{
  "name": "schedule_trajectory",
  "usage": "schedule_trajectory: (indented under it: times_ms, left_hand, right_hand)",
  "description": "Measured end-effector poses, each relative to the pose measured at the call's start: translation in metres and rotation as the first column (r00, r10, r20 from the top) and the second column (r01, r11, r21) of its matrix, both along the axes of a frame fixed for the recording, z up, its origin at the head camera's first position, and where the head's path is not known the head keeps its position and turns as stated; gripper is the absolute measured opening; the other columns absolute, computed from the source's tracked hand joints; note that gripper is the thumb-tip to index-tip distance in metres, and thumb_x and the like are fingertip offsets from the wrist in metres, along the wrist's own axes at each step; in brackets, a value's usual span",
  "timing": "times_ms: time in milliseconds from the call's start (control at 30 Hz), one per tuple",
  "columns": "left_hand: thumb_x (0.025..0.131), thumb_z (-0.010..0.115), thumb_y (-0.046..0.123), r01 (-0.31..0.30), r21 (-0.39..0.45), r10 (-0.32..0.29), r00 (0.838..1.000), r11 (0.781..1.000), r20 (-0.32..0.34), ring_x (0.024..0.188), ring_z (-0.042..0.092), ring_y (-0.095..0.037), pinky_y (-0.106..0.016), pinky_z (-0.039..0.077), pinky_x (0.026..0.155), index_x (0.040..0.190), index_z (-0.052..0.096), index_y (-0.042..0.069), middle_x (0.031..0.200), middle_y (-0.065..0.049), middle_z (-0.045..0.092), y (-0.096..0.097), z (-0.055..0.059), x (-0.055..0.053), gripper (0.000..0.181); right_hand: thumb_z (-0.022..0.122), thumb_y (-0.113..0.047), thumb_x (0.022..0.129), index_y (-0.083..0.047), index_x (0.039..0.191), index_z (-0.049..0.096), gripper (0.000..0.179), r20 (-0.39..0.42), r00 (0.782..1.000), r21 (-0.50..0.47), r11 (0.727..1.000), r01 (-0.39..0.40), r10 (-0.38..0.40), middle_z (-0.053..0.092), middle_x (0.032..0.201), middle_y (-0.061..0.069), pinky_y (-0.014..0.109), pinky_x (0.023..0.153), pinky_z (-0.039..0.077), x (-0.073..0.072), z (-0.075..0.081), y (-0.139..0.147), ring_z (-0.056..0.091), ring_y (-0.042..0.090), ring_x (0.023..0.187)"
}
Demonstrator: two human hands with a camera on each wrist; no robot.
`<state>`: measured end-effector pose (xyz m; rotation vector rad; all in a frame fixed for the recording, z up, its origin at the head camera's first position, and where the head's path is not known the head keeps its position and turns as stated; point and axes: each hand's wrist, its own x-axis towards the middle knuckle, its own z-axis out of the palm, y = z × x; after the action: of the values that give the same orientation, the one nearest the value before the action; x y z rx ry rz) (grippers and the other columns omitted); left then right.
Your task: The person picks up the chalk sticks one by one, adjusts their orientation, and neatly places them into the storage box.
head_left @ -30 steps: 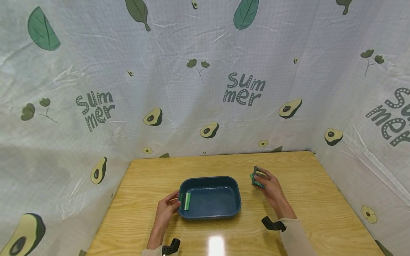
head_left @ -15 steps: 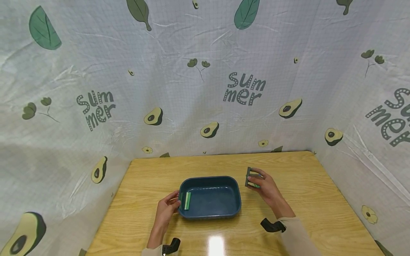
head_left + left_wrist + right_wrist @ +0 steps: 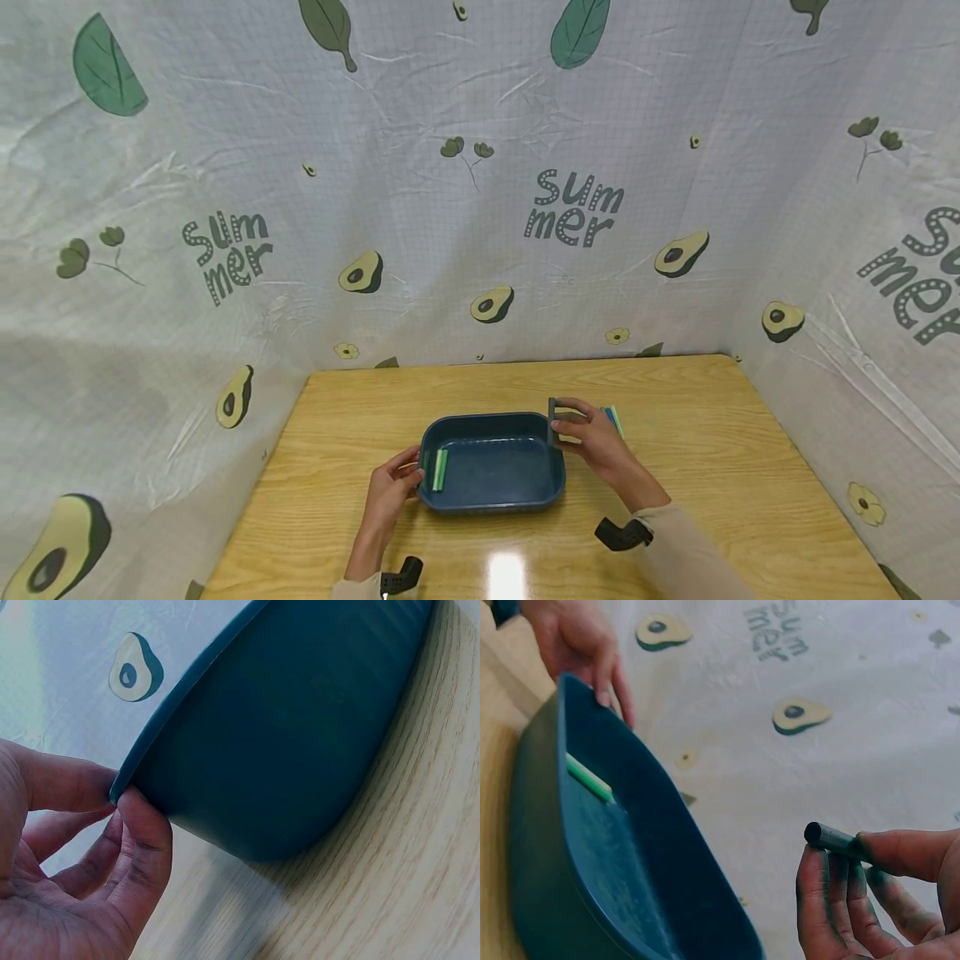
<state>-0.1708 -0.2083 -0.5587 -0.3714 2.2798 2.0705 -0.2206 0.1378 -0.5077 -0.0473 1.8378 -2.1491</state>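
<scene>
Left grip: pinching the blue tray's rim.
Blue tray: on the worktop, green sticks inside near its left end.
Dark stick: near the tray's right end, not touching it; transfer seems in hand, the next move probably calling for lowering it inside.
Right grip: clamped on the dark stick.
Loose sticks: just beyond.

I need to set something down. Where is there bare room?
The table is bare between tub and wall cloth, left of the left hand, and right of the right sleeve. The tub is bare right of its green sticks. It's crowded around the right hand, which holds a dark stick near the tub's right end, loose sticks beside the hand.
</scene>
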Motion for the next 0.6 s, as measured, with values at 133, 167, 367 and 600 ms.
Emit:
schedule_trajectory:
  times_ms: [133, 167, 367, 600]
  left_hand:
    - [0.092, 0.060, -0.001, 0.002, 0.003, -0.002, 1.000, 1.000, 0.000, 0.095, 0.059, -0.014, -0.026, 0.054, 0.066, 0.138, 0.055, 0.001, 0.129, -0.021, 0.057, 0.000, 0.000, -0.001, 0.046]
    - [0.092, 0.060, -0.002, 0.001, 0.005, -0.001, 1.000, 1.000, 0.001, 0.095, 0.059, -0.014, -0.026, 0.054, 0.065, 0.137, 0.055, 0.002, 0.129, -0.021, 0.057, 0.000, 0.000, -0.001, 0.045]
    - [0.092, 0.060, -0.003, -0.003, 0.010, 0.003, 1.000, 1.000, 0.001, 0.094, 0.059, -0.014, -0.026, 0.054, 0.065, 0.136, 0.056, 0.001, 0.128, -0.021, 0.057, 0.000, -0.002, -0.003, 0.045]
    - [0.092, 0.060, -0.003, -0.003, 0.005, 0.003, 1.000, 1.000, 0.000, 0.094, 0.058, -0.013, -0.026, 0.054, 0.066, 0.136, 0.056, 0.001, 0.127, -0.020, 0.057, 0.000, -0.003, -0.003, 0.045]
  right_hand:
    - [0.063, -0.009, 0.094, -0.002, 0.145, 0.040, 0.056, 0.005, 1.000, 0.035, 0.999, -0.016, 0.016, 0.064, 0.111, 0.002, 0.046, 0.093, 0.053, 0.002, 0.001, -0.013, 0.064, 0.014, 0.097]
    - [0.063, -0.009, 0.094, -0.002, 0.145, 0.039, 0.056, 0.004, 1.000, 0.040, 0.999, -0.021, 0.020, 0.065, 0.112, 0.003, 0.045, 0.093, 0.053, 0.003, 0.001, -0.016, 0.064, 0.014, 0.097]
    - [0.063, -0.011, 0.094, -0.002, 0.145, 0.039, 0.056, 0.005, 0.999, 0.065, 0.997, -0.046, 0.046, 0.064, 0.119, 0.012, 0.045, 0.091, 0.055, 0.007, 0.003, -0.034, 0.065, 0.016, 0.100]
    - [0.063, -0.010, 0.094, -0.001, 0.144, 0.040, 0.056, 0.029, 0.997, 0.046, 0.997, -0.067, 0.066, 0.055, 0.130, 0.023, 0.046, 0.091, 0.054, 0.009, 0.002, -0.058, 0.064, 0.020, 0.102]
